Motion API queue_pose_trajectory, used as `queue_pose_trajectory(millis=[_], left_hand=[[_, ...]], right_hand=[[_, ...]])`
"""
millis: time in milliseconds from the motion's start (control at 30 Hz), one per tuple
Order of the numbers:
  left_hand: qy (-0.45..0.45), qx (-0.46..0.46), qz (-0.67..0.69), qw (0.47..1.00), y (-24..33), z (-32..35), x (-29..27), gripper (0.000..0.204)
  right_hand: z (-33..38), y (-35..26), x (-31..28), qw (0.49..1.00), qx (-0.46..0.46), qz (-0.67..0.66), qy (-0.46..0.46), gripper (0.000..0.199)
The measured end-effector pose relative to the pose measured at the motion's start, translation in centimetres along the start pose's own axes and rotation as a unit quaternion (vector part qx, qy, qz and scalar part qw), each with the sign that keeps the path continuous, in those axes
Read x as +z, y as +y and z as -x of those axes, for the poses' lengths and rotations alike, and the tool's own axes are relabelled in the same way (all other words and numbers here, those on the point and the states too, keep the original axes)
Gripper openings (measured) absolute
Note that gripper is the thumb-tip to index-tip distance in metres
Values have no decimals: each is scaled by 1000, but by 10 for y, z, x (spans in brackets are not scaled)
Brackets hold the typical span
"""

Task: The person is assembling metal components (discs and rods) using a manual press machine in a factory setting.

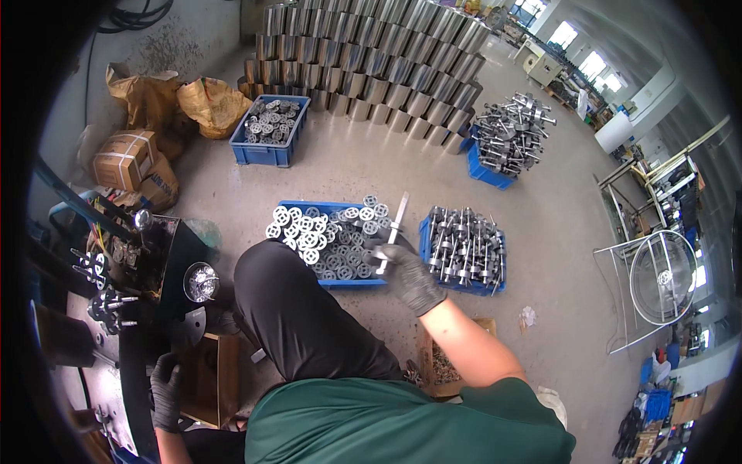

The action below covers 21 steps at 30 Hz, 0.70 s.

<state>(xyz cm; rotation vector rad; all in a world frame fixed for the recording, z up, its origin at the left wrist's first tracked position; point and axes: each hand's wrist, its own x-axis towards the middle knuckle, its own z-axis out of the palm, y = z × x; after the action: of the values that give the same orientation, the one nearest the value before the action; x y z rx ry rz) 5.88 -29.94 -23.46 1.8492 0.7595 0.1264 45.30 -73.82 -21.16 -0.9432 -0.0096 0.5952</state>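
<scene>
My right hand (410, 272), in a dark grey glove, is closed around a long silver metal shaft (394, 226) that points up and away over a blue crate (352, 283) full of round spoked metal castings (321, 232). Just right of it a second blue crate (464, 284) holds shafts fitted with discs. My left hand (165, 389), also gloved, rests on the edge of a dark machine table (131, 363) at the lower left, holding nothing that I can see. My black-trousered knee (297, 309) lies between the hands.
Stacked shiny metal cylinders (371, 62) fill the back. Another blue crate of castings (270, 124) and a heaped crate of shaft assemblies (506, 139) stand on the concrete floor. Cardboard boxes and sacks (147, 139) sit left; a small box of parts (440, 363) is below my right arm.
</scene>
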Motion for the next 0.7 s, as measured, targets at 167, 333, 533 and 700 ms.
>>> queue_pose_trajectory(millis=[167, 333, 533, 700], left_hand=[[-18, -2, -75, 997, -40, 3, 5, 34], [-18, -17, -110, 994, -43, 16, 10, 31], [-81, 23, -176, 981, -72, -5, 27, 30], [-39, 36, -259, 964, -84, 29, -6, 29]], right_hand=[[13, 30, -171, 967, 101, -37, 231, 22], [37, 25, -278, 913, 58, 54, 399, 15], [48, -48, -451, 780, -154, 323, 513, 29], [9, -41, -388, 780, -79, 404, 471, 45]])
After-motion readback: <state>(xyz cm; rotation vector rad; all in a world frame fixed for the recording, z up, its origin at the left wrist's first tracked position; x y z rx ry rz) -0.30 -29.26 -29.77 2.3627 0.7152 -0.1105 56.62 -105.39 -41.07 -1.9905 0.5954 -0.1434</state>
